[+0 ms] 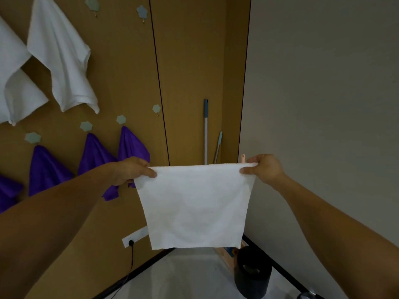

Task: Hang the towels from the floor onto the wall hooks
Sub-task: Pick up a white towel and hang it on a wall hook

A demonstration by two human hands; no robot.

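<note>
Two hands hold one white towel point(195, 206) spread flat at centre frame, so the step in hand looks like picking a hook and getting a corner onto it. Doing it well probably means letting one corner go, bunching the other corner or its hanging loop if there is one, and lifting that point over a bare hook so the cloth falls clear of its neighbours.

At the upper left of the frame, two white towels point(61, 55) already hang on the brown wall panel point(190, 61). Below them, at mid left, a row of purple towels point(46, 169) hangs from hexagonal hooks point(32, 138). Free hooks appear to the right of these: one at mid frame point(156, 108) and one near the top point(141, 11), and either seems a fair target.

The left hand point(129, 170) pinches the towel's upper left corner between thumb and fingers. The towel itself is plain, square-ish and thin, taut along its top edge and hanging straight, its lower edge clear of the floor point(183, 275). Whether it has a loop I cannot tell; the cloth is overexposed. The right hand point(264, 169) grips the upper right corner the same way.

Behind, mop handles point(206, 130) lean in the corner, and a dark bin point(252, 275) stands at the lower right.
</note>
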